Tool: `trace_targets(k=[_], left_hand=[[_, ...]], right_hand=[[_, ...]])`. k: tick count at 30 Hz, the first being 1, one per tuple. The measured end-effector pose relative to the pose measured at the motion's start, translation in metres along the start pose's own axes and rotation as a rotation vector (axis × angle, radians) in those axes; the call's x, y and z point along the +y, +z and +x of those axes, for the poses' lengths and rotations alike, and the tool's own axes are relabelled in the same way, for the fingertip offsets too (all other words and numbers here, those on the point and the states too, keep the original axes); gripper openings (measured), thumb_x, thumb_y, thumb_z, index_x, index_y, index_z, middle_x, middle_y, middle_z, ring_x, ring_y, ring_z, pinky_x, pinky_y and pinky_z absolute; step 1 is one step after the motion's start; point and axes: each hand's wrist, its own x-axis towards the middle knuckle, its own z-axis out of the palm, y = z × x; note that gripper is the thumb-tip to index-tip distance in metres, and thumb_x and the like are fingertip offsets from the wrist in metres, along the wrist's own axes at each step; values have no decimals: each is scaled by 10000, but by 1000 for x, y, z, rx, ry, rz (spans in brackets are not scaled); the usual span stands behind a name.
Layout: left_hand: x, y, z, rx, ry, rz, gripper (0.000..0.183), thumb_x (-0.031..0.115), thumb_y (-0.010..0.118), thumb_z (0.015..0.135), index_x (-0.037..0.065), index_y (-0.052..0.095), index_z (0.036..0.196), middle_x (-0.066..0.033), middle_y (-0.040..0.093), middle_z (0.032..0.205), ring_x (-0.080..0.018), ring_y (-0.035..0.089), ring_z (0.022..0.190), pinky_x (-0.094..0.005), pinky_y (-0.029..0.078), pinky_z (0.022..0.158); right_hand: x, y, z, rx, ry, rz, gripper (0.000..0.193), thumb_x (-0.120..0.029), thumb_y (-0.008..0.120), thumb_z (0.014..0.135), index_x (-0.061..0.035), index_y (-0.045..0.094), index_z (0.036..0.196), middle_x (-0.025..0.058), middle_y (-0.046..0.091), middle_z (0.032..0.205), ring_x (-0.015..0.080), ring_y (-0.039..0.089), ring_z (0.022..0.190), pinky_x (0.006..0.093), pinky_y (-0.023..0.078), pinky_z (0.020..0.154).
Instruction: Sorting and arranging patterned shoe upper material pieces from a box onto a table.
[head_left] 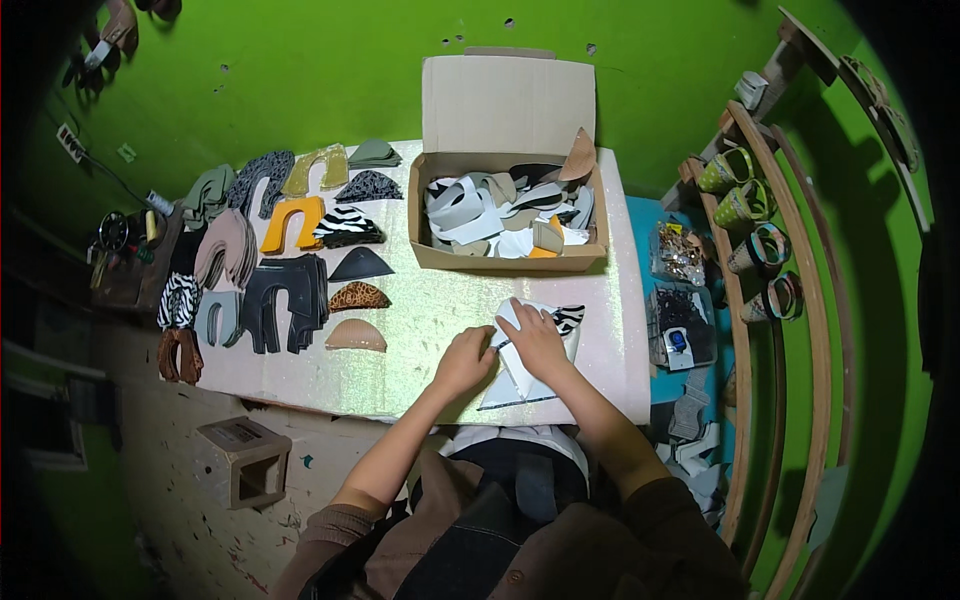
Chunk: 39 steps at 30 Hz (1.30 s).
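Both hands sit nearest me: left hand (pixel 465 360) and right hand (pixel 535 340) each grasping the white cut pieces (pixel 525 375) on my glittery table (pixel 420 330).

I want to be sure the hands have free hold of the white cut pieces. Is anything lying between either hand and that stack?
Nothing visible does. The left hand and the right hand both rest directly on the stack of white cut pieces. The cardboard box sits apart, farther back on the table.
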Motion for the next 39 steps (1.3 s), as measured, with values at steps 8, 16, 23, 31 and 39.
trace_targets(k=[8, 16, 23, 31, 39], left_hand=[[10, 15, 0, -2, -217, -518, 374, 78, 510, 843, 14, 463, 1208, -154, 567, 1028, -224, 559, 936, -312, 434, 847], [-6, 11, 9, 212, -227, -703, 430, 46, 523, 868, 40, 396, 1278, -85, 504, 1149, -152, 505, 1041, -268, 426, 876], [21, 10, 10, 110, -344, -933, 399, 142, 586, 868, -11, 444, 1208, -92, 541, 1115, -141, 545, 986, -261, 442, 839], [15, -1, -1, 93, -423, -1020, 150, 122, 552, 890, 11, 533, 989, -22, 585, 813, -82, 553, 691, -214, 461, 659], [-9, -32, -11, 378, -371, -1021, 238, 79, 586, 856, -17, 531, 1067, -43, 597, 825, -90, 559, 689, -209, 464, 655]], right_hand=[[14, -10, 5, 43, -27, 187, 330, -100, 498, 801, -112, 581, 1120, 131, 553, 1156, 297, 527, 1068, 392, 424, 885], [23, -11, 16, 94, 460, 1310, 212, -170, 492, 922, -15, 552, 1054, 79, 605, 812, 96, 536, 738, 241, 417, 646], [7, -43, 21, 62, 670, 2138, 135, -143, 496, 925, -34, 539, 991, 30, 599, 930, 91, 547, 811, 239, 436, 741], [27, -32, 15, 44, 602, 1843, 225, -217, 602, 868, -15, 556, 955, 47, 603, 891, 98, 554, 788, 232, 436, 733], [26, -23, 21, 89, 511, 1384, 322, -131, 637, 815, -63, 541, 1114, 67, 609, 854, 97, 559, 748, 231, 443, 650]])
